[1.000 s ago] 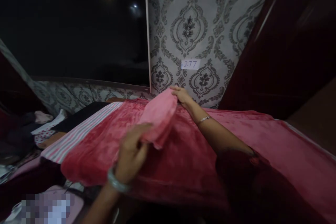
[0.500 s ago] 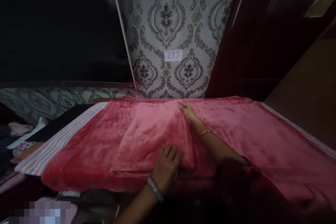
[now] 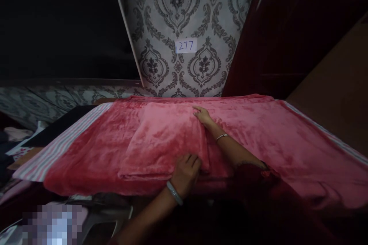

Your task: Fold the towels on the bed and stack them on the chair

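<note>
A folded pink plush blanket [image 3: 165,134] lies in front of me as a roughly square bundle. Its layered near edge faces me. My left hand [image 3: 188,170], with a pale bangle at the wrist, is closed on the near right edge, fingers curled over it and the thumb mostly hidden. At the bundle's far right corner, my right hand [image 3: 203,115] touches the fabric with the index finger stretched out and the thumb apart. A thin silver bracelet [image 3: 222,136] circles that wrist.
A larger pink-red plush cover [image 3: 264,141] spreads under the bundle, over a striped cloth [image 3: 67,138]. Behind are patterned wallpaper, a paper label [image 3: 186,45] reading 277, a dark screen [image 3: 57,26] and a dark red panel [image 3: 276,38]. A chair-like object [image 3: 106,218] stands below left.
The view has tilted down slightly, so the wall and blanket sit higher. My right hand's fingers look more spread at the corner. My left hand stays at the near edge.
</note>
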Action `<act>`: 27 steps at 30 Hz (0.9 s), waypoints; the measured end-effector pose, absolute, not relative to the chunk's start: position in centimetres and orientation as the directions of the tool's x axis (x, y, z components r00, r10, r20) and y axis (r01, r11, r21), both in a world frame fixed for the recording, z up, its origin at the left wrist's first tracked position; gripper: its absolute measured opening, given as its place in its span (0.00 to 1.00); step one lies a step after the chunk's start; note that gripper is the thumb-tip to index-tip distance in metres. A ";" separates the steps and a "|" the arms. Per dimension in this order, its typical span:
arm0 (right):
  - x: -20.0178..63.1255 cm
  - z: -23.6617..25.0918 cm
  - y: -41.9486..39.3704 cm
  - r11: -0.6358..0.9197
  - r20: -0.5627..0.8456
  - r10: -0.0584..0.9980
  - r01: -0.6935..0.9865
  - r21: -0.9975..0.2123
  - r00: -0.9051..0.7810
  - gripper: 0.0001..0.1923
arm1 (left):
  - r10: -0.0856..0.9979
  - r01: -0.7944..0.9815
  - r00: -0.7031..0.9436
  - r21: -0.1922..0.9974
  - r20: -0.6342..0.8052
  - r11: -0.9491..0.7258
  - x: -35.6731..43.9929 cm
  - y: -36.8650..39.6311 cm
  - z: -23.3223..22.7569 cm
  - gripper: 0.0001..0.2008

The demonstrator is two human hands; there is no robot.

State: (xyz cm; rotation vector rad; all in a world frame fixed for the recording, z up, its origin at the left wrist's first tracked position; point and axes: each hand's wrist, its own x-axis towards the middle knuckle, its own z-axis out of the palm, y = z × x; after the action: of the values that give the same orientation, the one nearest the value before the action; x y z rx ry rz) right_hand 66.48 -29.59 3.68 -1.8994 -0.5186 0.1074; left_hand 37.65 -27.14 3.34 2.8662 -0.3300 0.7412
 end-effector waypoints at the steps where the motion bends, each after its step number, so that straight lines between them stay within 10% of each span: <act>1: 66.4 3.7 -29.5 -0.316 0.177 0.409 0.321 -0.893 0.895 0.28 | -0.167 -0.249 0.848 0.099 0.502 -0.964 37.8 -27.4 3.0 0.08; 6: 66.0 3.3 -29.3 -0.445 0.183 0.432 0.386 -0.808 0.883 0.28 | -0.165 -0.213 0.867 0.050 0.471 -0.976 37.3 -28.9 2.2 0.08; 13: 63.3 6.4 -29.4 -0.609 0.212 0.458 0.478 -0.633 0.863 0.32 | -0.145 -0.267 0.930 0.349 0.339 -0.898 36.0 -24.9 9.1 0.12; 19: 58.6 7.2 -29.4 -0.682 0.252 0.646 0.693 -0.232 0.720 0.36 | 0.217 0.217 0.958 0.023 0.188 -0.976 36.9 -17.2 9.7 0.32; 27: 57.8 5.5 -30.1 -0.699 0.069 0.674 0.666 -0.260 0.735 0.36 | 0.292 0.290 0.956 0.091 0.006 -0.953 35.1 -15.5 5.7 0.35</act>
State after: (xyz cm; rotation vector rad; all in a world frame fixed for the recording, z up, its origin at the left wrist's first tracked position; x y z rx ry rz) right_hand 57.75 -30.06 5.50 -2.6701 -1.0528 0.0452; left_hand 35.09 -15.51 5.68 3.0188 0.4496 0.0298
